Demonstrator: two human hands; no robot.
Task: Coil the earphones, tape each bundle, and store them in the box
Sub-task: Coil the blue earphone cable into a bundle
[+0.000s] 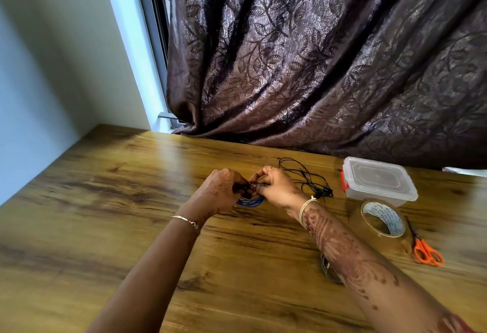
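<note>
Over the desk (105, 201), the left hand (221, 193) and right hand (276, 188) each have a grip clamped on the black earphones (308, 178), whose loose cable lies right, near the lidded box (379, 182).

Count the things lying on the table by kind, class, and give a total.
Earphones: 3 (black earphones held in both hands, blue earphones coiled, grey coil partly hidden under the right forearm, probably earphones)
Box: 1
Tape roll: 1
Scissors: 1
Total: 6
</note>
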